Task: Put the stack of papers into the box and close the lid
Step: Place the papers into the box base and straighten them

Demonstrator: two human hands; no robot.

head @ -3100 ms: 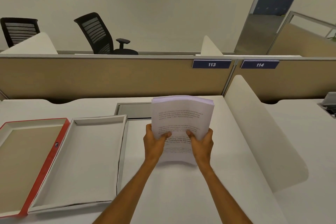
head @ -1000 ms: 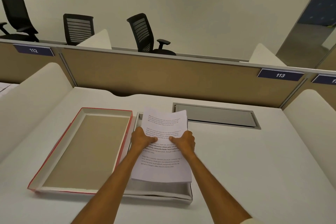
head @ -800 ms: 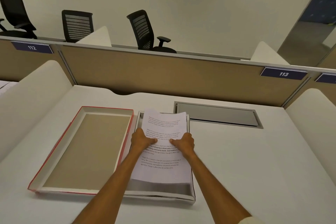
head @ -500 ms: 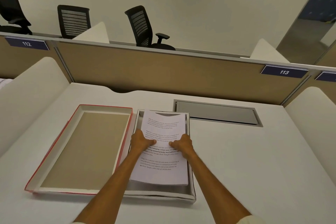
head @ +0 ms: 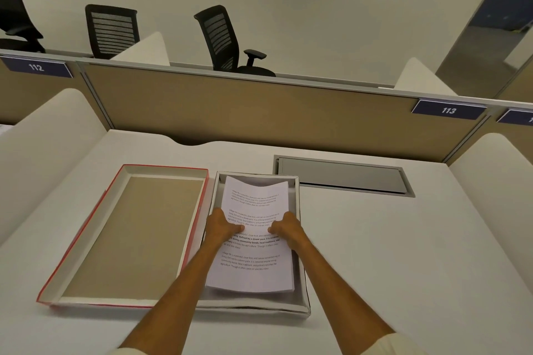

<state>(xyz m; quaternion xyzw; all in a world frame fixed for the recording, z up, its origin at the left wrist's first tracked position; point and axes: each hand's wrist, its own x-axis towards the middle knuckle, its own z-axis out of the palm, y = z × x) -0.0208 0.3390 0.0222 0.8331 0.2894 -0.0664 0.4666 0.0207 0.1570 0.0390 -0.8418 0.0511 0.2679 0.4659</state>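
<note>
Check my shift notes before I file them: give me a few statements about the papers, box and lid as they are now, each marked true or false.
1. Both hands, left hand and right hand, grip the stack of papers. True.
2. The stack is over the white box. True.
3. The lid covers the box. False: it lies open side up on the desk, left of the box.
4. The top sheet is blank. False: it carries printed paragraphs.
5. The lid's outer edge is red. True.
</note>
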